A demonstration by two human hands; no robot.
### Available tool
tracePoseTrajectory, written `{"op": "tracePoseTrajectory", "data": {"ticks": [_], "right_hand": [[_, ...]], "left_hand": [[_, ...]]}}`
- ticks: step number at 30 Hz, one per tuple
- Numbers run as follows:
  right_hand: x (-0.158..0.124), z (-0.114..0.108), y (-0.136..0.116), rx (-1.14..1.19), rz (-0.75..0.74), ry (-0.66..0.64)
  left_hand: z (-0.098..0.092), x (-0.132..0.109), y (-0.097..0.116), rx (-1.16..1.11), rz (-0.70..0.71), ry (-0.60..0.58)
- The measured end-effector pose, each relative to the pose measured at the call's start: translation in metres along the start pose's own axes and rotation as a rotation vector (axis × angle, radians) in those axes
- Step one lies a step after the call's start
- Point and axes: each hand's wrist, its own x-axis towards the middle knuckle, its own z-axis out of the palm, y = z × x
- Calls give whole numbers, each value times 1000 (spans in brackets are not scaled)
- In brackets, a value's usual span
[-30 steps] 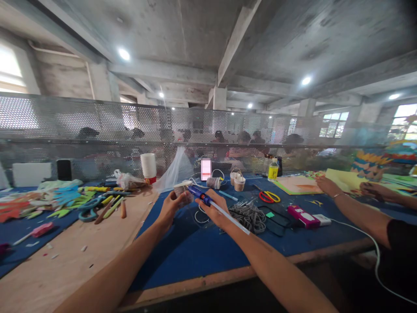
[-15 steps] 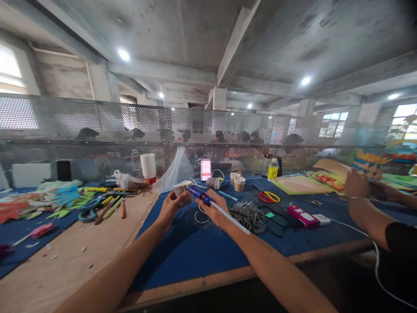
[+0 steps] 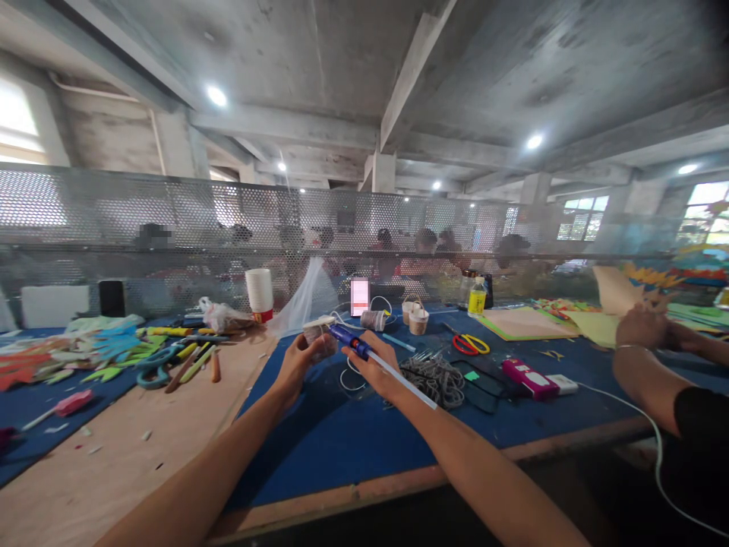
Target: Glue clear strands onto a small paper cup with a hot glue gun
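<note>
My left hand [image 3: 301, 360] is closed round a small paper cup [image 3: 319, 337] wrapped in twine, held above the blue table [image 3: 342, 441]. My right hand [image 3: 377, 368] grips a blue glue gun [image 3: 348, 342] whose nozzle touches the cup's rim. A white glue stick [image 3: 404, 384] juts from the back of the gun across my right wrist. A pile of grey twine [image 3: 433, 377] lies just right of my right hand.
A co-worker's hands [image 3: 642, 327] at the right hold yellow paper. Scissors [image 3: 470, 343], a pink box [image 3: 531, 377], twine-wrapped cups [image 3: 418, 317], a bottle [image 3: 477, 296] and a phone [image 3: 360, 296] lie farther back. Foam cut-outs and pens [image 3: 171, 351] cover the left side. A mesh screen [image 3: 171, 220] runs behind.
My hands, the cup and the glue gun have stayed put. The co-worker at the right lifted their hands off the table and raised the paper.
</note>
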Motion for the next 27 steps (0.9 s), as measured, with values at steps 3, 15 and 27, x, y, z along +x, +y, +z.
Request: {"op": "tracePoseTrajectory", "data": {"ticks": [3, 15, 27], "right_hand": [[1, -1, -2, 8, 4, 2], [0, -1, -1, 14, 3, 12], [0, -2, -3, 9, 29, -5]], "left_hand": [[-1, -1, 0, 2, 4, -10], [-4, 2, -1, 15, -6, -12], [-3, 1, -2, -10, -10, -24]]}}
